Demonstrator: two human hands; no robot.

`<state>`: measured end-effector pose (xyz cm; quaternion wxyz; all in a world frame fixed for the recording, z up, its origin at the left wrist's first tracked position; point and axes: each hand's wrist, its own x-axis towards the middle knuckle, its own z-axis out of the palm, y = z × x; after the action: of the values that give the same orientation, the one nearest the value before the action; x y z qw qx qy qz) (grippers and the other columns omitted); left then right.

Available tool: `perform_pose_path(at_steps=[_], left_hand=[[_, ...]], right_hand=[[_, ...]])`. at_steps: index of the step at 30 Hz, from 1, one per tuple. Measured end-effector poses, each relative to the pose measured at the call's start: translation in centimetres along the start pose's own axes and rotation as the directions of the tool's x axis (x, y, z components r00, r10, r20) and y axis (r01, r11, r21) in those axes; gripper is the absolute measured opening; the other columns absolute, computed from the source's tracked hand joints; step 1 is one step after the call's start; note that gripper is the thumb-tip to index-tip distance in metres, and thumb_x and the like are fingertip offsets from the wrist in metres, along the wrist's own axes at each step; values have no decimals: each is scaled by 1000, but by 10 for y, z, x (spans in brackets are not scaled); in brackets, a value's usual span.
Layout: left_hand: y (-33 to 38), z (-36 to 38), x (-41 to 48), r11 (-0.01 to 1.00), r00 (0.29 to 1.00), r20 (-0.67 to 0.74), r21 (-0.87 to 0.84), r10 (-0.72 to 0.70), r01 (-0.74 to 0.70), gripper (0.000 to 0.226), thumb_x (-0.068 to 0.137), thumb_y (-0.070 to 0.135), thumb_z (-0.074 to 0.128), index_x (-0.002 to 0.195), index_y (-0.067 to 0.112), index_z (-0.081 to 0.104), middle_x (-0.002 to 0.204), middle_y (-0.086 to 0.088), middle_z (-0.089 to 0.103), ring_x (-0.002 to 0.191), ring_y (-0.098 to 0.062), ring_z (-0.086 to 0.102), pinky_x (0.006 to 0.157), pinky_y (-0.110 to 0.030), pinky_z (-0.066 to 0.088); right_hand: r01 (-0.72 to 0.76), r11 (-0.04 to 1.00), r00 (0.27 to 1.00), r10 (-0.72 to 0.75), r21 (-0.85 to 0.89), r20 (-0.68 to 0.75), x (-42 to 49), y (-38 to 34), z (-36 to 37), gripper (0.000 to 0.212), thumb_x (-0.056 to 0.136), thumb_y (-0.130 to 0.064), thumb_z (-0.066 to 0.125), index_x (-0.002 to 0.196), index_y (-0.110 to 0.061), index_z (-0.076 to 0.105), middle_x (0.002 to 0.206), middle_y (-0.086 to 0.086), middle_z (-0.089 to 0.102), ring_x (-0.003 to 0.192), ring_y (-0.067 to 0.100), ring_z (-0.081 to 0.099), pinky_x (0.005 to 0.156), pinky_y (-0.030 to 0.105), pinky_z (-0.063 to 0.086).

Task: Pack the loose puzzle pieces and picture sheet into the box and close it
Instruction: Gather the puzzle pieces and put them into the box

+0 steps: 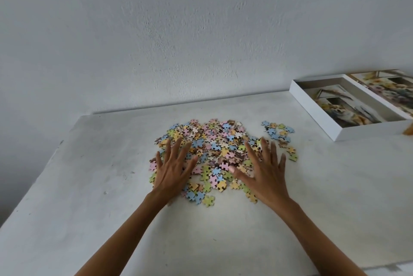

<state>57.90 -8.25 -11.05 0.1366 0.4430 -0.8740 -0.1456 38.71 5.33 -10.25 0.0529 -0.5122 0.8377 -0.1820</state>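
A heap of pastel puzzle pieces is spread over the middle of the white table. My left hand lies flat on the heap's left side, fingers apart. On the right side rests my right hand, also flat with spread fingers. A smaller cluster of loose pieces lies apart to the right. The open white box sits at the far right with a picture sheet lying inside it. The printed lid lies just behind the box.
A plain white wall rises behind the table. The table's left edge drops off to a dark floor. An orange-brown object peeks in at the right frame edge beside the box.
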Motion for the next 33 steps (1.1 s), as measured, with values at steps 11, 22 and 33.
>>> perform_pose_path(at_steps=[11, 22, 33], left_hand=[[22, 9, -7, 989, 997, 34, 125, 73, -76, 97, 60, 84, -16, 143, 40, 10, 157, 5, -2, 143, -17, -11, 112, -45, -18], [-36, -19, 24, 971, 963, -139, -95, -233, 221, 76, 77, 68, 14, 137, 27, 35, 152, -6, 23, 141, -24, 17, 115, -53, 8], [-34, -5, 24, 984, 983, -32, -17, -180, 180, 81, 76, 72, 10, 143, 28, 22, 156, -9, 11, 145, -25, 3, 117, -45, 0]], right_hand=[[123, 991, 992, -121, -44, 49, 3, -8, 13, 112, 48, -89, -19, 145, -36, 2, 157, 5, -8, 142, 25, -16, 113, 43, -13], [-142, 965, 985, 159, 222, -62, 97, 96, -31, 93, 65, -80, 9, 142, -30, 27, 155, 6, 20, 143, 27, 14, 114, 54, 6], [108, 990, 986, -118, 89, 117, 96, 56, -2, 120, 48, -91, -17, 146, -28, 13, 157, 0, 5, 145, 22, -1, 116, 41, -1]])
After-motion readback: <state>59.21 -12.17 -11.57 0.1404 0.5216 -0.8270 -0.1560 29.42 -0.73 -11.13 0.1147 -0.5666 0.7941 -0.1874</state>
